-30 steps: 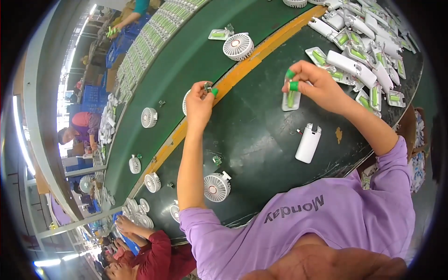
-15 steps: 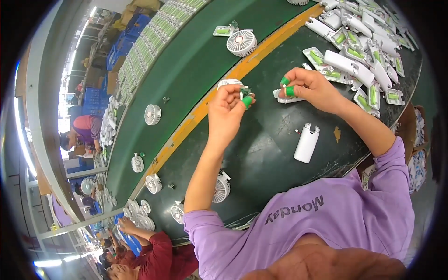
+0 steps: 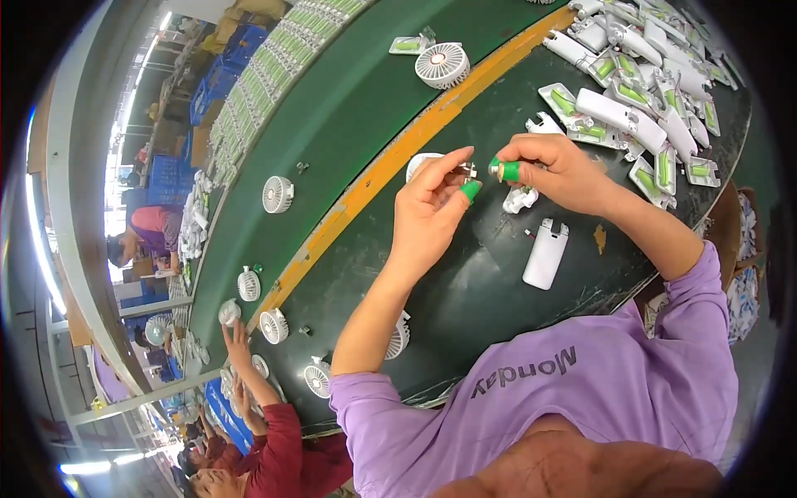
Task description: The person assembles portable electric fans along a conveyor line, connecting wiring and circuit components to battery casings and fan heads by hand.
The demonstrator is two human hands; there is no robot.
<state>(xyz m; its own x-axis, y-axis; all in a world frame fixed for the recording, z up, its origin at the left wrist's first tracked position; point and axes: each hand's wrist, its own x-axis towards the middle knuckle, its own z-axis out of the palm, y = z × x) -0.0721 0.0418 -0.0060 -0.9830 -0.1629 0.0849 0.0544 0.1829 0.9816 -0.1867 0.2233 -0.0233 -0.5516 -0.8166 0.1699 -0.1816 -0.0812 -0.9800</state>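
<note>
My left hand (image 3: 427,207) pinches a small circuit board (image 3: 470,171) between thumb and fingertips, with a green wrap on the thumb. Facing it, my right hand (image 3: 556,173), green-wrapped as well, closes on a tiny white piece (image 3: 496,168), perhaps a connector; its kind is not plain. The fingertips of both hands are close together but apart. Just below my right fingers a white plastic part (image 3: 520,199) lies on the dark bench. A round white fan head (image 3: 421,164) is partly hidden behind my left hand. Nearer me lies a white handle shell (image 3: 546,256).
A heap of white handle shells (image 3: 631,116), some with green cells, fills the far right. Beyond the yellow edge strip (image 3: 332,216), a green conveyor carries fans (image 3: 442,65). More fan heads (image 3: 316,378) stand left of my forearm. A co-worker's hand (image 3: 238,344) reaches over the belt.
My left hand has moved right with the circuit board, toward my right hand. My right fingers have come off the white part. Belt fans have shifted toward the far right; a co-worker's arm has stretched out.
</note>
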